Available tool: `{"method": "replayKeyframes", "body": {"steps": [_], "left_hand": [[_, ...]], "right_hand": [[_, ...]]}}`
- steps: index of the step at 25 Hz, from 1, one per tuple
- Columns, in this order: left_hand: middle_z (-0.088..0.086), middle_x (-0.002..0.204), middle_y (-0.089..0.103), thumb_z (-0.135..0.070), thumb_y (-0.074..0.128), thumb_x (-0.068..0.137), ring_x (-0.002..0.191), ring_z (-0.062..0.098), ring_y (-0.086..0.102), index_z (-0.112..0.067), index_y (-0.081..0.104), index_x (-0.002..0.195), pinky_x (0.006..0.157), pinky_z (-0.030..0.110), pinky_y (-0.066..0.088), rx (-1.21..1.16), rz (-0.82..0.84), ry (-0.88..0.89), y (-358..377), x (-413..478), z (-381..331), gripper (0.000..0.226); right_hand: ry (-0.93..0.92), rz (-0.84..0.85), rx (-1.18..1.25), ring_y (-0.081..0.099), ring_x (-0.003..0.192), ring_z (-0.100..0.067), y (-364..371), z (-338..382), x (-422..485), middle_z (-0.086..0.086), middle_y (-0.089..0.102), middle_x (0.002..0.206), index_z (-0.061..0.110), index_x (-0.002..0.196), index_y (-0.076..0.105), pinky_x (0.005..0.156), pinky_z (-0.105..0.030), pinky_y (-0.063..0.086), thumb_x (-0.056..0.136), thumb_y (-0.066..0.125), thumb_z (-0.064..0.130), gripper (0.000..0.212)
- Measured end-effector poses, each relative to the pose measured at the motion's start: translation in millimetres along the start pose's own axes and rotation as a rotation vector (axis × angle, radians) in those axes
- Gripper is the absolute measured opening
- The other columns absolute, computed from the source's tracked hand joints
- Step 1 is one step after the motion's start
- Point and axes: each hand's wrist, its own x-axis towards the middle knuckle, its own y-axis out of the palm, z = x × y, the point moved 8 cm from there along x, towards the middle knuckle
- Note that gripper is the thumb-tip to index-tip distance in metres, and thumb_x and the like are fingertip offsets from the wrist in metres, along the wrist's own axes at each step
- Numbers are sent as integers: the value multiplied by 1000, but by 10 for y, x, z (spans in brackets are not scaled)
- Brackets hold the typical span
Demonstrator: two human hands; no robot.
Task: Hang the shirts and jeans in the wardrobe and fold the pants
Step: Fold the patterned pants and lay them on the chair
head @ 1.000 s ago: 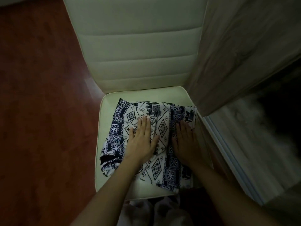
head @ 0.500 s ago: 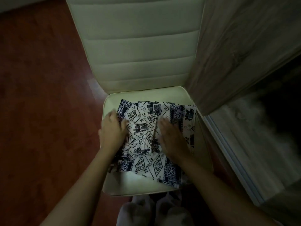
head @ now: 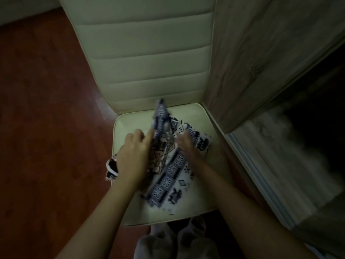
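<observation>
Cream chair seat (head: 214,186) beside wardrobe door (head: 252,62). Patterned pants (head: 168,176) on seat, one fold raised, pinched in left hand (head: 133,156). Blurred right hand (head: 186,144) on the cloth; cannot tell its grip.

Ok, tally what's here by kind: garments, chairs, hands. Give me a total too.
patterned pants: 1
cream chair: 1
hands: 2 (left hand, right hand)
Total: 4
</observation>
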Motion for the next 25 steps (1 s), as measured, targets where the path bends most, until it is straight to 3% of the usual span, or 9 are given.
{"method": "replayKeyframes", "body": {"steps": [3, 5, 8, 11, 14, 17, 19, 21, 25], "left_hand": [[12, 81, 56, -7, 48, 77, 66, 28, 49, -9, 59, 119, 43, 31, 33, 85, -115, 324, 38, -267, -553, 43], [11, 91, 57, -10, 54, 81, 73, 27, 47, -8, 52, 126, 52, 34, 40, 88, -102, 456, 320, -622, -769, 46], [15, 115, 59, -24, 67, 81, 87, 31, 52, -4, 40, 137, 65, 40, 46, 109, 73, 457, 824, -1128, -796, 65], [13, 130, 56, -24, 52, 83, 99, 29, 55, -8, 41, 139, 75, 40, 41, 19, 235, 469, 988, -1393, -782, 59], [9, 128, 58, -27, 46, 88, 103, 24, 57, -12, 56, 126, 78, 37, 38, -295, 126, 318, 635, -1249, -696, 42], [16, 133, 54, -24, 38, 94, 118, 26, 46, -8, 53, 126, 90, 38, 36, -377, -69, -64, 354, -930, -278, 38], [15, 144, 44, -31, 31, 97, 134, 25, 33, -9, 46, 135, 104, 42, 32, -291, 27, -236, 472, -834, -97, 47], [9, 151, 33, -46, 15, 99, 141, 27, 24, -16, 35, 144, 108, 51, 28, -188, 245, -201, 727, -858, -155, 57], [13, 148, 38, -51, 11, 97, 133, 39, 39, -19, 36, 144, 96, 53, 42, -131, 435, -245, 1103, -1021, -21, 62]], "right_hand": [[39, -87, 403, 47, 126, -31, -343, 166, 49, -10, 49, 138, 22, 139, 42, 107, -44, 36, 75, 24, 84, 91], [20, -143, 200, 56, 116, -34, -552, 104, 77, -11, 57, 129, 16, 131, 49, 96, -48, 48, 74, 57, 69, 79], [-111, -338, -54, 61, 93, -21, -928, -62, 22, -7, 60, 111, 13, 117, 53, 64, -23, 54, 87, 64, 16, 32], [-62, -361, -297, 58, 105, -15, -1116, -407, -38, 1, 58, 117, 15, 122, 54, 81, -27, 53, 88, 60, 37, 41], [-108, -455, -402, 57, 107, -17, -1192, -530, -80, 1, 56, 119, 17, 124, 51, 83, -34, 52, 81, 65, 45, 53], [-301, -558, -558, 58, 90, -20, -1097, -141, -113, -5, 59, 102, 13, 113, 53, 70, -33, 51, 89, 58, 37, 35], [-323, -477, -730, 57, 79, -21, -901, 51, -5, -5, 59, 87, 11, 99, 55, 65, -33, 47, 96, 45, 37, 28], [-307, -386, -900, 50, 64, -16, -768, 97, 112, 0, 51, 71, 12, 87, 51, 54, -29, 35, 100, 35, 32, 29], [-276, -589, -851, 38, 57, -12, -1113, 169, 228, 3, 42, 66, 18, 76, 39, 47, -24, 21, 103, 28, 23, 30]]}}
